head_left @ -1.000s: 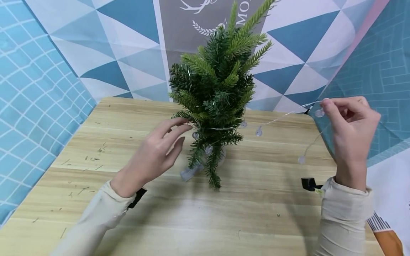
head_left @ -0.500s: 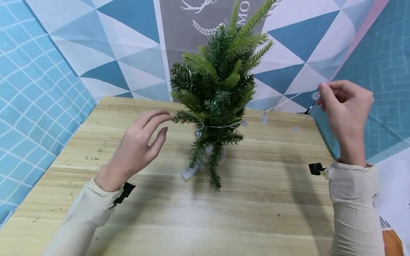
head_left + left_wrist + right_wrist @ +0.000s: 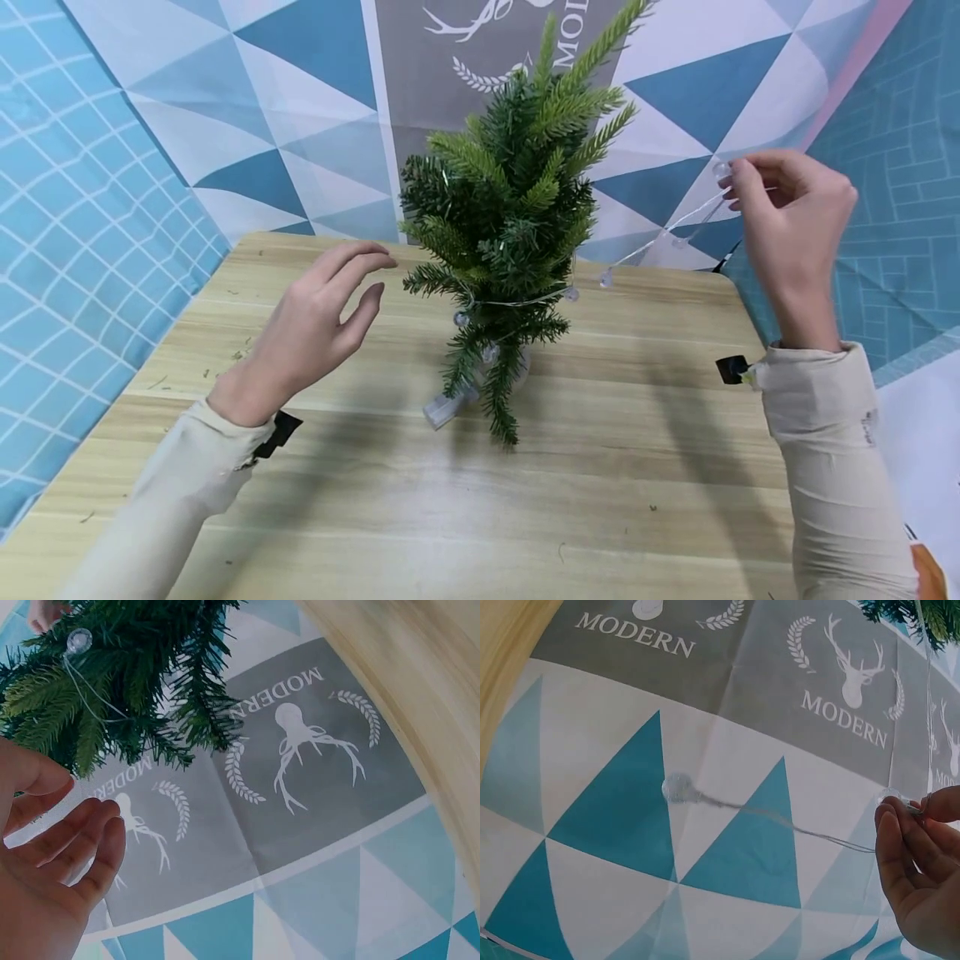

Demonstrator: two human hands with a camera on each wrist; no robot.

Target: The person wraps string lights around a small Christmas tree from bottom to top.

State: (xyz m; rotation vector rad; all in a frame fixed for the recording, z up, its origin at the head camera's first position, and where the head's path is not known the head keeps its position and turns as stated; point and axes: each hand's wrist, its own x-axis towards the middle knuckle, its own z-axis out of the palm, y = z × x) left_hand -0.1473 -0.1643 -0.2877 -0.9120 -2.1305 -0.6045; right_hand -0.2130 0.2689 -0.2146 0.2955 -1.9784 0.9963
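A small artificial Christmas tree (image 3: 517, 233) stands upright on the wooden table. A string of fairy lights (image 3: 525, 302) with clear round bulbs wraps its lower branches. From there the wire rises to my right hand (image 3: 798, 225), whose thumb and fingers pinch it beside a bulb (image 3: 721, 171). In the right wrist view a loose bulb (image 3: 679, 787) trails from that hand. My left hand (image 3: 300, 325) hovers left of the tree, fingers loosely bent, touching nothing. A clear plastic box (image 3: 442, 408) lies at the tree's foot, partly covered by branches.
Fallen needle bits (image 3: 157, 383) are scattered on the wooden tabletop (image 3: 450, 517), mostly at the left. A patterned cloth backdrop (image 3: 315, 108) hangs right behind the tree, with blue cloths (image 3: 75, 208) at either side.
My left hand has drawn back leftward from the tree's lower branches. My right hand has risen and shifted slightly left, still pinching the light string, which now slopes up more steeply.
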